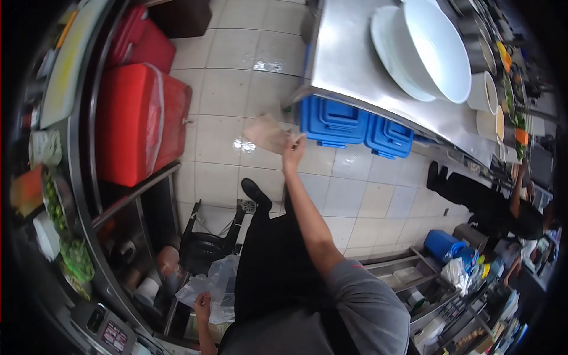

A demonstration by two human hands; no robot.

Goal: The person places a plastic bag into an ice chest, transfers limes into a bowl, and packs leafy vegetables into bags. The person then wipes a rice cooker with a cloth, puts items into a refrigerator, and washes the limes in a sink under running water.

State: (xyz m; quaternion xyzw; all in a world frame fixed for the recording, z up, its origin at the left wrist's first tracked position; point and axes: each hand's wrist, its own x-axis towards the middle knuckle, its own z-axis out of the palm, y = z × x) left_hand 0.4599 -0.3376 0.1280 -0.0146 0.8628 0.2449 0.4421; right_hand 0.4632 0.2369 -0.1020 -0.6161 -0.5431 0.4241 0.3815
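My right hand point(293, 152) is stretched out over the tiled floor, with its fingers pinched on a thin, see-through plastic bag point(266, 134). The bag hangs out to the left of the hand, and its outline is smeared by motion. Low in the view, my left hand point(202, 305) has its fingers curled. It is beside a pile of clear plastic bags point(220, 283), above a container at my side. Whether its fingers grip anything is hidden.
A red cooler box point(139, 124) sits on the left rack. Blue lidded bins point(334, 121) stand under a steel table point(349, 53) bearing large white bowls point(435, 53). A black chair point(207, 245) is near my legs. Another person point(503, 204) works at the right.
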